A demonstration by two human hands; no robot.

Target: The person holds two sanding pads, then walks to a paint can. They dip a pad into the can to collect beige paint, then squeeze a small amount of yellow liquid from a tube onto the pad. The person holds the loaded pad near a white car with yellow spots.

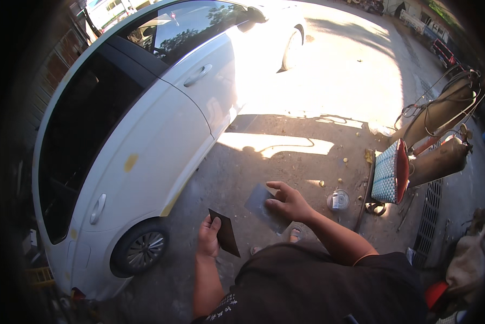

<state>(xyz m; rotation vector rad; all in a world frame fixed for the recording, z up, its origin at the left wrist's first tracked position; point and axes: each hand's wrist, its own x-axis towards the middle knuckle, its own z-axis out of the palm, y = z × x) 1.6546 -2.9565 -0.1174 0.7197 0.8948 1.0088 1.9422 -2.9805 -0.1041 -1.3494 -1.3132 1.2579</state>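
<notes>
My left hand [209,237] grips a thin, stiff-looking dark sheet [227,235] by one edge, thumb on top. In my right hand [292,203] is a grey sheet [259,200], blurred and partly covered by my fingers; it could be sandpaper, but its surface is not clear. The two sheets are apart, in front of my body. To the left stands a white car [153,121]. A yellowish filler patch [131,162] marks its rear door, and another yellow patch [173,202] lies on the lower edge ahead of the rear wheel [141,248].
A clear round plastic container [338,200] stands on the concrete floor to the right. Beyond it are a checked woven bag [388,174], gas cylinders [440,162] with looped hoses, and a floor drain grate [428,214]. Strong sunlight washes out the ground ahead.
</notes>
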